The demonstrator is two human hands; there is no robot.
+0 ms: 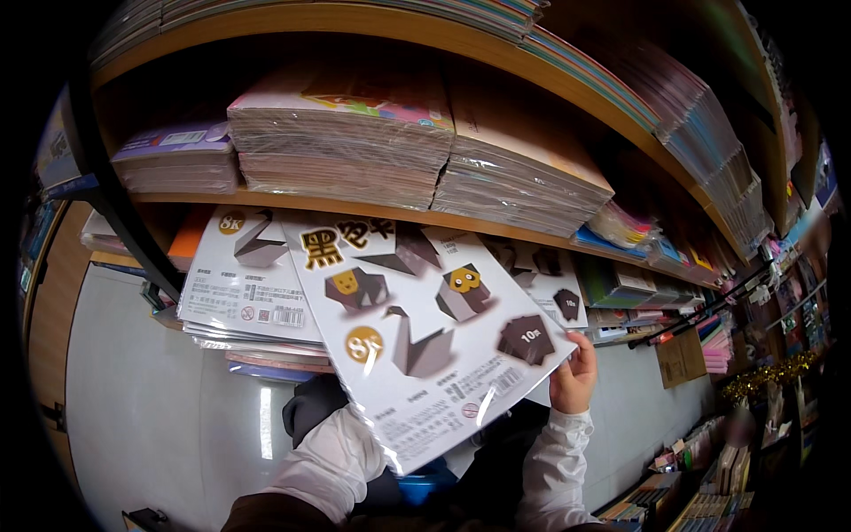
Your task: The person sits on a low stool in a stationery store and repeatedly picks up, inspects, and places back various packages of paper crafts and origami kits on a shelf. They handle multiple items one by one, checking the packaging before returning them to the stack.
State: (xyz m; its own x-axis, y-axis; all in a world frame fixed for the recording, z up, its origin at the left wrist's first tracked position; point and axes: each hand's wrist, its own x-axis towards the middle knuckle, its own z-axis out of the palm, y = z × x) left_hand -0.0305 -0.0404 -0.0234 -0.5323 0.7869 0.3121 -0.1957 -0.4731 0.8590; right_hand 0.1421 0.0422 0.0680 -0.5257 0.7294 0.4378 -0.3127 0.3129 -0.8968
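Note:
A thin, glossy white pack of craft card (425,359), its cover printed with dark folded-paper animals and writing, lies tilted across the middle of the view. My right hand (576,376) pinches its right corner, thumb and fingers at the edge. My left hand is hidden beneath the pack; only the white left sleeve (332,452) shows, so its grip cannot be seen. Behind the pack's left edge, a stack of similar packs (252,292) sticks out from the low shelf. Another matching pack (572,292) shows past its right edge.
Above, a wooden shelf (346,206) carries plastic-wrapped paper stacks (346,153). A dark metal upright (120,193) stands at left. At right are a cardboard box (683,356), gold tinsel (771,376) and rows of books (708,512). A blue object (425,482) sits below the pack.

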